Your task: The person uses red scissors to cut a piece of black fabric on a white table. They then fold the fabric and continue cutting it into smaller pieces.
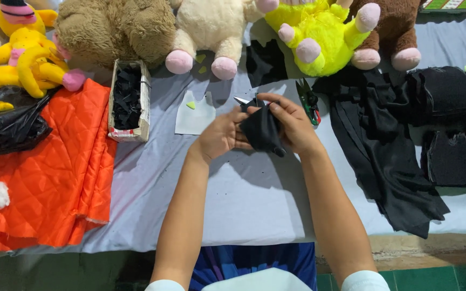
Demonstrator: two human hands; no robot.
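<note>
My left hand (221,134) and my right hand (292,123) meet over the middle of the grey cloth-covered table (244,194). Between them they hold a small folded piece of black fabric (261,131). My right fingers pinch its upper edge and my left fingers grip its left side. The silver tips of a pair of scissors (241,100) show just above my left hand; which hand holds them cannot be told. A small white sheet (194,114) with a green scrap on it lies just left of my hands.
Orange quilted fabric (49,172) covers the left. A cardboard box of black strips (128,98) stands beside it. Piles of black fabric (395,145) lie on the right, with green-handled snips (308,100) near them. Plush toys (211,32) line the far edge.
</note>
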